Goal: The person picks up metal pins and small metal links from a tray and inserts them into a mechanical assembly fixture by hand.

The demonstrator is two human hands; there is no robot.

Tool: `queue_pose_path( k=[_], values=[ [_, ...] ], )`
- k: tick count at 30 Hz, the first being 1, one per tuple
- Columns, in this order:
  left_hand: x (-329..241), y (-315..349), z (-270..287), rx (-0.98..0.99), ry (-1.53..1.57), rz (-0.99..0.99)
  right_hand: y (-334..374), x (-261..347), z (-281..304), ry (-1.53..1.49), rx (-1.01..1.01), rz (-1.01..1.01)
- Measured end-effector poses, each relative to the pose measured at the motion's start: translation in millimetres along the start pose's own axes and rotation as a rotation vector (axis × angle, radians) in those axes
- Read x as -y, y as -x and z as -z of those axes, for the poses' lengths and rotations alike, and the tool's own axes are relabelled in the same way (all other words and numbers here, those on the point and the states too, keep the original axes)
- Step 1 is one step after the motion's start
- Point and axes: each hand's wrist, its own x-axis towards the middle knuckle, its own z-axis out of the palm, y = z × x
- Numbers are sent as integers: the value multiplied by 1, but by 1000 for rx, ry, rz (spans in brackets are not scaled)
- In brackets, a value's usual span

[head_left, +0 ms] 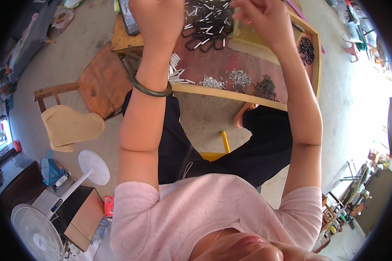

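My left hand [156, 19], with a dark green bangle [150, 90] on that forearm, is raised over the left part of a tray-like table [244, 96]. The picture's top edge cuts off its fingers. My right hand [268, 19] hovers over the table's far right part. Its fingers are bent inward, and whatever they hold is hidden or too small to name. Between the hands lies a heap of black loops with white tubes [209, 26]. Nearer me are silver tubes [175, 74], two piles of small silver pieces [212, 82] and a dark pile of small parts [265, 88].
More dark metal loops [306, 51] lie along the table's right rim. A phone [128, 19] rests at the far left, over a wooden stool. A wooden chair [101, 80] with a tan cloth [69, 126] stands left. At lower left is a white fan [38, 235].
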Motion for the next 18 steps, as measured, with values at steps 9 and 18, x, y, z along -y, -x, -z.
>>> queue_pose_path(
  k=[9, 18],
  values=[
    [3, 7, 9, -51, 276, 208, 53, -36, -84, 637, 454, 776],
    [-14, 18, 12, 62, 111, 127, 47, -28, -81, 909, 526, 918]
  ],
)
